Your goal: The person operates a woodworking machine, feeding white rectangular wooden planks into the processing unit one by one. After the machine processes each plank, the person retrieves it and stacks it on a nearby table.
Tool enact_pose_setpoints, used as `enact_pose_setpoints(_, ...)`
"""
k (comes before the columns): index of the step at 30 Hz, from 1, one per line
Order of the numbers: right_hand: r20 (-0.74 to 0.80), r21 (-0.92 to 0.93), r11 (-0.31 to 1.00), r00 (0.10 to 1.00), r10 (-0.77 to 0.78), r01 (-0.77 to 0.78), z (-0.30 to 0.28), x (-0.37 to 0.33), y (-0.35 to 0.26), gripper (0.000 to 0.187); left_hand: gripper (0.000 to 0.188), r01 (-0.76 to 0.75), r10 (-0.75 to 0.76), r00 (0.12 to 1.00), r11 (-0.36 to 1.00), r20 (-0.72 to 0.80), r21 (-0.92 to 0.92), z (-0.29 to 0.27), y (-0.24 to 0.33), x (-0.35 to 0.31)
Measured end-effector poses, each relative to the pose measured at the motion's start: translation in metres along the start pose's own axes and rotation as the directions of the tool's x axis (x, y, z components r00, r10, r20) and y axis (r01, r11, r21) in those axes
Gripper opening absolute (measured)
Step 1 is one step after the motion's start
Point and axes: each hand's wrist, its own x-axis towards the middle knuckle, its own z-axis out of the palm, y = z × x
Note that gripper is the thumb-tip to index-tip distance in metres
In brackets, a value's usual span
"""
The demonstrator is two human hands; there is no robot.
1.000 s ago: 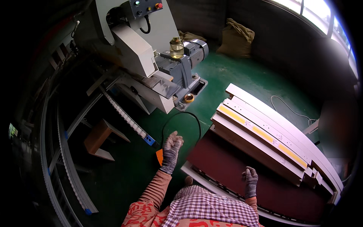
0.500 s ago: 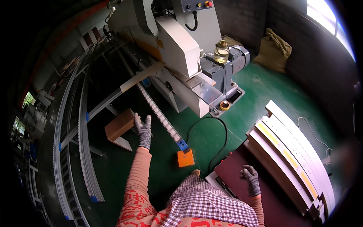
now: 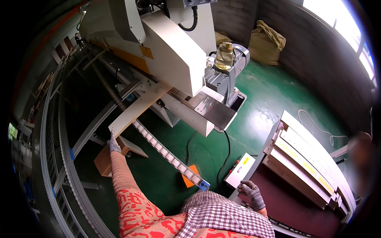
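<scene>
Head view. The left hand [image 3: 114,143], gloved, is stretched out toward 10 o'clock; its fingers are closed on the near end of a pale board [image 3: 137,110] that slopes up toward 1 o'clock into the white machine [image 3: 174,51]. The board is thus held at its lower end, just above a brown wooden block [image 3: 104,162] on the green floor [image 3: 274,99]. A roller rail [image 3: 168,156] is seen running from the machine toward 5 o'clock. The right hand [image 3: 252,192], gloved, is rested at 5 o'clock on the edge of a dark red table [image 3: 293,202]; whether it is gripping cannot be told. Stacked white panels [image 3: 307,158] are noted at 3 o'clock.
</scene>
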Motion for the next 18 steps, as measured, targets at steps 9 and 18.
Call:
enact_pose_setpoints(9, 0.005, 0.085, 0.991, 0.994, 0.107, -0.107, 0.017, 0.023, 0.01, 0.039, 0.037, 0.157, 0.117, 0.834, 0.886, 0.539, -0.436, -0.004, -0.06, 0.003)
enact_pose_setpoints(18, 0.368, -0.064, 0.997, 0.929, -0.023, 0.05, 0.065, 0.056, 0.003, 0.04, 0.042, -0.558, 0.585, 0.811, 0.784, 0.025, -0.272, -0.143, -0.238, -0.048)
